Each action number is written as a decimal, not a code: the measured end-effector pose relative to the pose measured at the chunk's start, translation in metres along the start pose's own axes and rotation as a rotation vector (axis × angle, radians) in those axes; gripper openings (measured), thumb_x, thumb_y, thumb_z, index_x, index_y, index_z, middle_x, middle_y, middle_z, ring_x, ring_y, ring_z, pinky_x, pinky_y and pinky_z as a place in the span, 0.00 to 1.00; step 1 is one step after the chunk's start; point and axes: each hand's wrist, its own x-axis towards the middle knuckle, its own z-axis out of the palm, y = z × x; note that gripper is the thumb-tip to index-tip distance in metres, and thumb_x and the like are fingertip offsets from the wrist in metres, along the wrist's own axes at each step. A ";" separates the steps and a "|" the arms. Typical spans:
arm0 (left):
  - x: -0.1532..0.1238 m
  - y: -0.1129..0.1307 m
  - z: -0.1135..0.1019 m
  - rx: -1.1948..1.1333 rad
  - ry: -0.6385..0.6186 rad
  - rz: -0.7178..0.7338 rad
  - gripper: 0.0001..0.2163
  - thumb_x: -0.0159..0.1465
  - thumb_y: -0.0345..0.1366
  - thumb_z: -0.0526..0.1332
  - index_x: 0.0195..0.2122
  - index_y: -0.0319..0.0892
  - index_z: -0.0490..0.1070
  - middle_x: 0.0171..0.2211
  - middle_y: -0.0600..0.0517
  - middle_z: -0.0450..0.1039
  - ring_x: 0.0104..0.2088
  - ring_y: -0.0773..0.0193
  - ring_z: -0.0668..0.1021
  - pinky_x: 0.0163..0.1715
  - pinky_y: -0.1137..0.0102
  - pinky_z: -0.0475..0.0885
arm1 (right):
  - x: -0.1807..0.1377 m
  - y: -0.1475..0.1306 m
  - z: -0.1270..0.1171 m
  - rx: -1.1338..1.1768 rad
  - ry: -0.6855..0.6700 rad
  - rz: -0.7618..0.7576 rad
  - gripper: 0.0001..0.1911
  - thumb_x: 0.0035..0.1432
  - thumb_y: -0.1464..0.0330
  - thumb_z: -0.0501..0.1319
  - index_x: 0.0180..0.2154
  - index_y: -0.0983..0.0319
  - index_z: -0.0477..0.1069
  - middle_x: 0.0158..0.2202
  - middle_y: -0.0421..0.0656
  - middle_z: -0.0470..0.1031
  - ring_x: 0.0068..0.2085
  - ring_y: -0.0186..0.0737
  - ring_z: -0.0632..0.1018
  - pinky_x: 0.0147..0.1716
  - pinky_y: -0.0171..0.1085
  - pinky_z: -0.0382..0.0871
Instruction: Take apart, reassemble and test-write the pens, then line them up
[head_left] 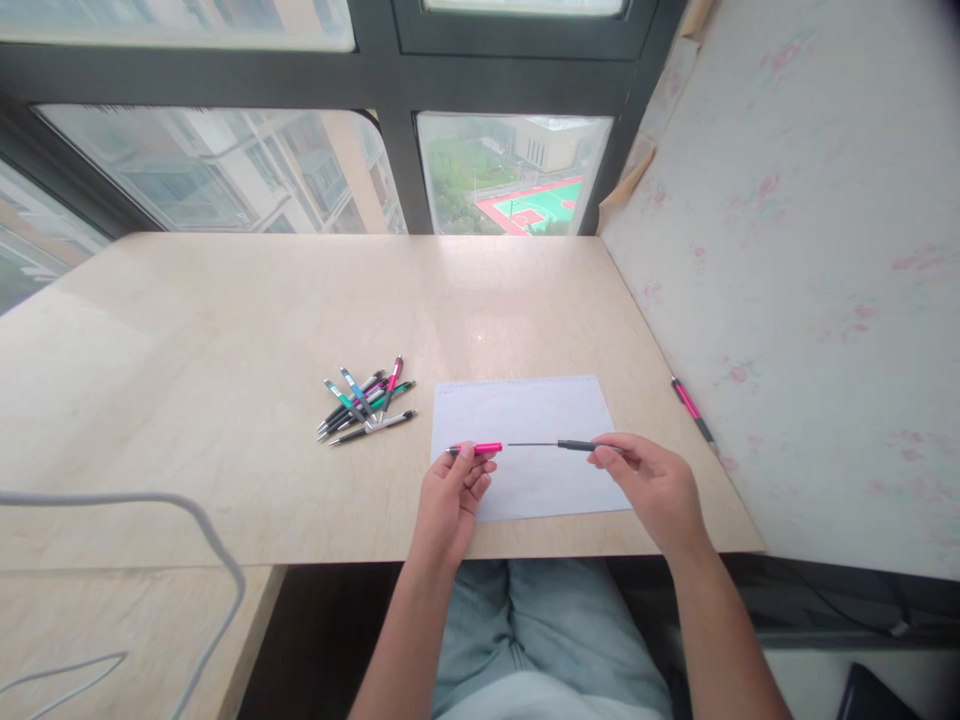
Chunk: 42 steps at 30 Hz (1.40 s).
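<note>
My left hand (454, 492) pinches the pink upper barrel (478, 449) of a pen that has been pulled apart. My right hand (645, 478) pinches the black grip section (576, 445), and a thin dark refill (531, 444) spans the gap between the two parts. Both hands hover just above a white sheet of paper (525, 410) on the beige table (225, 330). A pile of several coloured pens (365, 401) lies to the left of the sheet.
One pink and black pen (691, 408) lies at the table's right edge against the floral wall (810, 280). Windows (225, 170) run along the far side. A white cable (217, 560) loops at the lower left. My knees show below the table edge.
</note>
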 end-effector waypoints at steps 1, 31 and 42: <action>0.000 -0.001 0.000 -0.002 -0.008 0.000 0.12 0.55 0.36 0.73 0.36 0.37 0.75 0.35 0.46 0.81 0.30 0.69 0.81 0.28 0.80 0.76 | 0.000 -0.002 -0.001 -0.015 -0.003 -0.005 0.12 0.59 0.58 0.64 0.37 0.59 0.79 0.32 0.43 0.82 0.33 0.42 0.81 0.34 0.39 0.75; 0.000 -0.011 0.007 -0.083 -0.019 0.075 0.13 0.54 0.36 0.73 0.37 0.40 0.74 0.34 0.50 0.81 0.32 0.70 0.80 0.32 0.79 0.75 | 0.031 0.030 0.036 -0.073 0.249 0.087 0.15 0.57 0.60 0.63 0.41 0.63 0.77 0.36 0.48 0.81 0.33 0.43 0.80 0.34 0.42 0.75; 0.003 -0.019 0.002 0.080 -0.045 0.156 0.13 0.55 0.39 0.72 0.38 0.40 0.74 0.34 0.49 0.81 0.35 0.66 0.81 0.37 0.73 0.74 | 0.050 0.033 0.071 -0.674 0.235 0.034 0.09 0.61 0.65 0.58 0.36 0.60 0.76 0.39 0.48 0.78 0.44 0.48 0.72 0.35 0.40 0.61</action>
